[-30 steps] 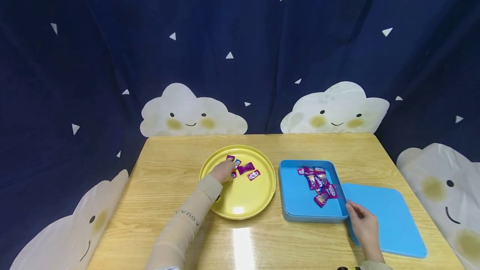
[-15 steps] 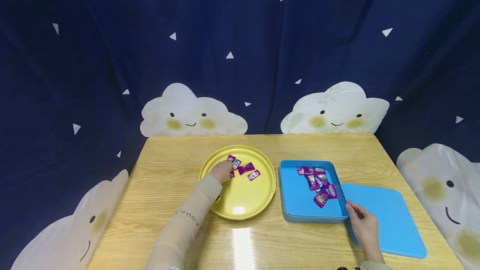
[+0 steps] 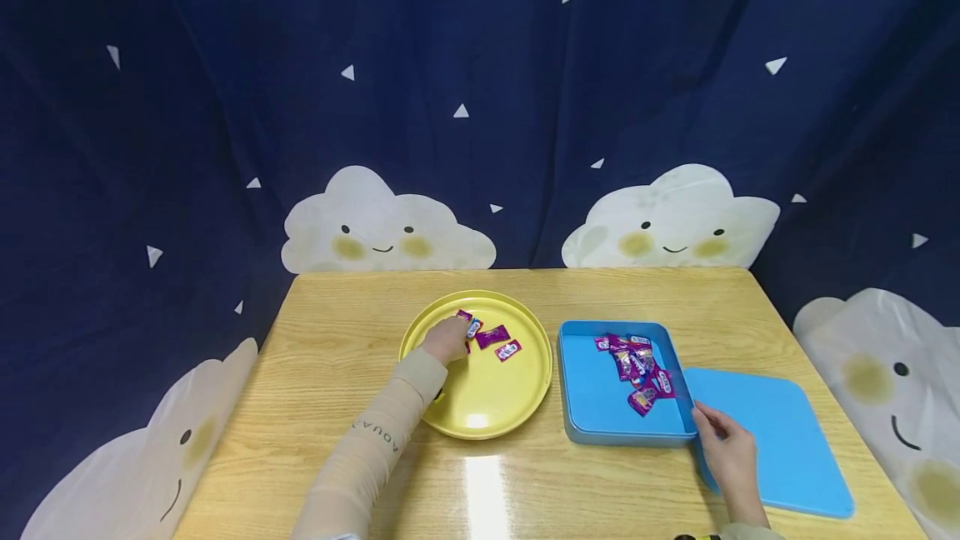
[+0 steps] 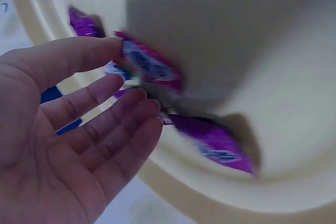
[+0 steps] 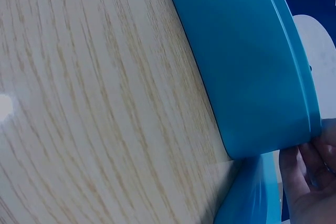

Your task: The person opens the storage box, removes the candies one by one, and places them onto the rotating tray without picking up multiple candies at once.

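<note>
My left hand (image 3: 447, 339) reaches over the left part of a round yellow tray (image 3: 491, 407), palm showing in the left wrist view. Its thumb and loosely bent fingers stand apart; the thumb tip is right at the corner of a pink candy packet (image 4: 152, 68). A purple candy packet (image 4: 212, 144) lies just beyond the other fingertips. In the head view this hand partly hides the packets under it. With my right hand (image 3: 729, 450) I pinch the near right corner of an open blue box (image 3: 622, 438), thumb and fingers at its rim.
Several purple candy packets (image 3: 642, 399) lie heaped in the blue box's right half. A flat blue lid (image 3: 795, 448) lies to the right, under my right hand. More packets, including a purple one (image 3: 492, 336), lie in the tray. A dark blue curtain (image 3: 480, 65) hangs behind the wooden table (image 3: 337, 357).
My left hand has shifted slightly away from me and to the right, and the packets by its fingertips have moved a little. My right hand and the box stay in place.
</note>
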The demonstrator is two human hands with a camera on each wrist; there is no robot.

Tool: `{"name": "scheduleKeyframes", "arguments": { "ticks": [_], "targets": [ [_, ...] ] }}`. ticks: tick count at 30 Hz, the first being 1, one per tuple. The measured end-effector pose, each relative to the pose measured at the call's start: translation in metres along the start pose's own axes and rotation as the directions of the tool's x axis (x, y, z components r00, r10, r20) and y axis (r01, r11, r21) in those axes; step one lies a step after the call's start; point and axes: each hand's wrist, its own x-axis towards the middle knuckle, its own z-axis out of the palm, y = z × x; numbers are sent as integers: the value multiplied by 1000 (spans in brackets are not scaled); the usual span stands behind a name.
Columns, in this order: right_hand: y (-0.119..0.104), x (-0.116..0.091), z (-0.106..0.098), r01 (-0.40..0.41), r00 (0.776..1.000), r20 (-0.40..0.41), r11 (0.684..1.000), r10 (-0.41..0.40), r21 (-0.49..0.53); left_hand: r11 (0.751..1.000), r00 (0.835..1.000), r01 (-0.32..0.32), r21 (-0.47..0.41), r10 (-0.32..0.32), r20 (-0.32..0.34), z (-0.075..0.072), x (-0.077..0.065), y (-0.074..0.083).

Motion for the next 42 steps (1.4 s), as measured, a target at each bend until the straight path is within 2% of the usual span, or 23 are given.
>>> {"name": "scheduleKeyframes", "arguments": {
  "ticks": [3,7,9,11,15,18,21,24,25,28,31,33,39,42],
  "targets": [
    [16,8,7,0,1000,-16,1000,-1,-8,999,1000,-8,34,9,-28,-7,0,10],
    [45,23,16,14,1000,-25,999,-15,-32,993,995,-54,108,62,-76,-13,3,27],
    [51,27,18,9,1000,-14,999,-9,-43,990,991,-78,116,89,-99,-14,6,37],
    [49,25,17,1,1000,-10,998,-2,-60,988,987,-104,114,117,-114,-14,11,47],
    [22,12,6,-12,1000,16,999,12,-33,983,978,-150,107,164,-131,-12,20,71],
    [1,2,-3,-29,999,37,999,30,-15,978,973,-186,99,197,-120,-10,25,92],
    [-8,-3,-7,-42,998,43,999,43,-26,970,969,-218,112,229,-95,-6,27,115],
    [-9,-3,-7,-35,999,40,999,36,-32,960,964,-242,138,254,-75,-1,29,137],
    [-2,0,-4,-33,999,33,999,34,-43,957,962,-251,147,263,-70,1,29,145],
    [1,2,-2,-26,999,27,999,27,-44,946,954,-282,159,294,-55,6,27,168],
    [1,1,-3,-19,999,24,999,20,-38,934,946,-314,173,323,-28,10,25,190],
    [-7,-3,-6,-22,999,31,999,23,-27,929,943,-328,170,333,-7,14,24,203],
    [-8,-4,-7,-22,999,31,1000,22,-21,920,938,-346,185,343,50,28,26,233],
    [-9,-4,-6,-19,999,25,1000,20,-20,888,923,-385,250,371,101,38,29,242]
  ]
}}
